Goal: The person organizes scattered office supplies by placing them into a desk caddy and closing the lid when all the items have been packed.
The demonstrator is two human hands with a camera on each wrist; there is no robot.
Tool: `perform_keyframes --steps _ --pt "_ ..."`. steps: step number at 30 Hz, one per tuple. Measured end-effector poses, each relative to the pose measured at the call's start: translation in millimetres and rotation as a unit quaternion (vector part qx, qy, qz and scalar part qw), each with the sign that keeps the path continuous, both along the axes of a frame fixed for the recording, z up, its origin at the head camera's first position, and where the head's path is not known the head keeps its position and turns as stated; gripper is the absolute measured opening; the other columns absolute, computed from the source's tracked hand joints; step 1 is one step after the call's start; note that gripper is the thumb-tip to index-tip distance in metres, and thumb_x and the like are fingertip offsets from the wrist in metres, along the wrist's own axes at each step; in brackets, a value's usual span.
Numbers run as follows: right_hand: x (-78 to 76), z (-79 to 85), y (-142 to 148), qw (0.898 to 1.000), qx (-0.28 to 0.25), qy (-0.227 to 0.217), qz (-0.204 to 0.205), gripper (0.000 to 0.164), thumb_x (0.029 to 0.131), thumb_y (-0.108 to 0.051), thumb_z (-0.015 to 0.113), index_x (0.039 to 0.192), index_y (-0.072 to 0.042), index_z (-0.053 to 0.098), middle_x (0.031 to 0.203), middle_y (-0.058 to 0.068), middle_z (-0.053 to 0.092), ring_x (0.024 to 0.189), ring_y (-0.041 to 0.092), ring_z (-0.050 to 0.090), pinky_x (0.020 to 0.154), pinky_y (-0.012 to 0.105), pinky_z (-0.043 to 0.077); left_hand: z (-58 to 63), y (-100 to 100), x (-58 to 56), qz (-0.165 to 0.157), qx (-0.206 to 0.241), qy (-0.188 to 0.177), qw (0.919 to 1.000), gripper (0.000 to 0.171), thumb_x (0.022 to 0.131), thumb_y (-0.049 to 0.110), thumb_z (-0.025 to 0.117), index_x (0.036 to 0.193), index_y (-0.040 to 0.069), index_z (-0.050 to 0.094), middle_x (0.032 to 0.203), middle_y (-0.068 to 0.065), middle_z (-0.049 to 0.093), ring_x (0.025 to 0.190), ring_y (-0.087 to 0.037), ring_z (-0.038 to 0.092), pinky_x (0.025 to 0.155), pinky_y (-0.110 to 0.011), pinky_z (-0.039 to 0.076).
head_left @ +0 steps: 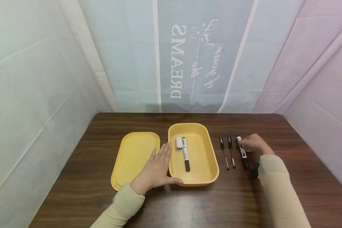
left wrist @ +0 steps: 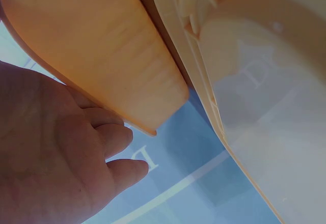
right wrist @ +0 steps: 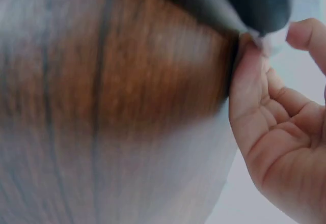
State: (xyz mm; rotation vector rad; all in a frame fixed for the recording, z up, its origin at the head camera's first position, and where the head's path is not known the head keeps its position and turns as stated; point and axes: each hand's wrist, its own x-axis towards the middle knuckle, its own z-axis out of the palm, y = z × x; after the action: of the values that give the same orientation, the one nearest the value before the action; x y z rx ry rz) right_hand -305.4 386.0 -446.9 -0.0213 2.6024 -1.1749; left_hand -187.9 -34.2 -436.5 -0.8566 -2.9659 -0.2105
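The left hand (head_left: 156,169) lies spread along the left rim of the yellow box (head_left: 202,155), thumb at its near edge; the right hand (head_left: 255,144) pinches a marker (head_left: 242,153) just right of two pens (head_left: 231,149); another marker (head_left: 186,154) lies inside

Left forearm (head_left: 118,207) and right forearm (head_left: 283,193), both pale-sleeved, extended forward. The left hand (head_left: 156,169) had straight fingers, its thumb spread sideways; the right hand (head_left: 256,144), turned inward, held thumb and curled fingers in a pinch.
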Motion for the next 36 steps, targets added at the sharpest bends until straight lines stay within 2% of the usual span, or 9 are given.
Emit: perform_keyframes --steps 5,8,9,13,16,22,27,32,36 --pt "-4.2 -0.3 16 0.993 -0.093 -0.071 -0.015 0.059 0.093 -0.017 0.055 0.124 0.029 0.036 0.099 0.012 0.062 0.083 0.006 0.06 0.08 0.033 0.053 5.4 1 -0.5 -0.001 0.0 -0.011 0.9999 0.123 0.071 0.082 0.049 0.148 -0.006 0.011 0.154 -0.022 0.013 0.142 -0.032 0.014 0.111 -0.052 0.016" --pt "-6.5 -4.1 27 0.983 -0.153 -0.102 -0.019 0.059 0.096 -0.017 0.051 0.129 0.027 0.031 0.096 0.001 0.061 0.083 0.002 0.06 0.08 0.028 0.053 7.6 1 -0.6 -0.001 -0.004 -0.017 0.9998 0.123 0.071 0.082 0.049 0.148 -0.006 0.011 0.154 -0.021 0.012 0.142 -0.032 0.014 0.111 -0.052 0.016" --pt "-7.1 -5.5 30 0.979 -0.173 -0.108 -0.021 0.053 0.097 -0.017 0.05 0.129 0.023 0.036 0.095 -0.002 0.06 0.083 0.001 0.06 0.08 0.027 0.052 8.3 1 -0.6 0.0 -0.005 -0.018 0.9998 0.123 0.071 0.082 0.049 0.148 -0.006 0.011 0.154 -0.021 0.012 0.142 -0.032 0.014 0.111 -0.052 0.016" --pt "-10.1 -10.8 38 0.955 -0.266 -0.131 -0.029 0.02 0.098 -0.012 0.046 0.105 -0.002 0.062 0.09 -0.006 0.061 0.083 0.002 0.061 0.077 0.024 0.052 10.2 1 -1.2 0.002 -0.007 -0.019 0.9998 0.124 0.071 0.083 0.048 0.148 -0.006 0.01 0.154 -0.021 0.012 0.142 -0.032 0.014 0.111 -0.052 0.016" --pt "-10.0 -12.3 41 0.936 -0.317 -0.145 -0.04 0.026 0.096 -0.009 0.044 0.085 -0.018 0.066 0.089 -0.006 0.061 0.082 0.003 0.061 0.075 0.023 0.052 9.6 1 -1.7 0.003 -0.006 -0.019 0.9998 0.124 0.071 0.083 0.048 0.148 -0.006 0.01 0.154 -0.021 0.012 0.142 -0.031 0.014 0.111 -0.052 0.017" --pt "-7.4 -10.3 40 0.911 -0.372 -0.167 -0.064 0.033 0.096 -0.007 0.043 0.079 -0.017 0.07 0.086 -0.005 0.063 0.079 0.004 0.061 0.073 0.022 0.052 7.9 1 -3.0 0.003 -0.005 -0.017 0.9998 0.125 0.07 0.083 0.049 0.148 -0.007 0.011 0.154 -0.021 0.012 0.142 -0.031 0.013 0.111 -0.052 0.016" --pt "-7.0 -8.5 36 0.904 -0.387 -0.173 -0.065 0.031 0.096 -0.006 0.043 0.081 -0.015 0.068 0.085 -0.004 0.064 0.079 0.005 0.062 0.073 0.023 0.052 7.6 0 -4.4 0.005 -0.008 -0.015 0.9998 0.125 0.07 0.084 0.048 0.148 -0.007 0.01 0.155 -0.02 0.011 0.143 -0.031 0.011 0.112 -0.052 0.015" --pt "-6.4 -6.6 32 0.891 -0.412 -0.179 -0.071 0.029 0.096 -0.005 0.043 0.082 -0.013 0.067 0.084 -0.002 0.065 0.078 0.006 0.062 0.073 0.023 0.052 7.3 1 -4.5 0.004 -0.01 -0.014 0.9998 0.125 0.07 0.084 0.047 0.148 -0.007 0.012 0.155 -0.02 0.011 0.143 -0.03 0.011 0.111 -0.052 0.015" --pt "-8.3 -4.5 28 0.871 -0.451 -0.188 -0.055 0.031 0.099 -0.006 0.039 0.085 -0.011 0.067 0.085 -0.002 0.066 0.079 0.007 0.062 0.074 0.023 0.052 6.8 1 -4.0 0.006 -0.01 -0.017 0.9998 0.125 0.07 0.084 0.047 0.148 -0.007 0.012 0.155 -0.02 0.01 0.143 -0.03 0.01 0.111 -0.052 0.015"
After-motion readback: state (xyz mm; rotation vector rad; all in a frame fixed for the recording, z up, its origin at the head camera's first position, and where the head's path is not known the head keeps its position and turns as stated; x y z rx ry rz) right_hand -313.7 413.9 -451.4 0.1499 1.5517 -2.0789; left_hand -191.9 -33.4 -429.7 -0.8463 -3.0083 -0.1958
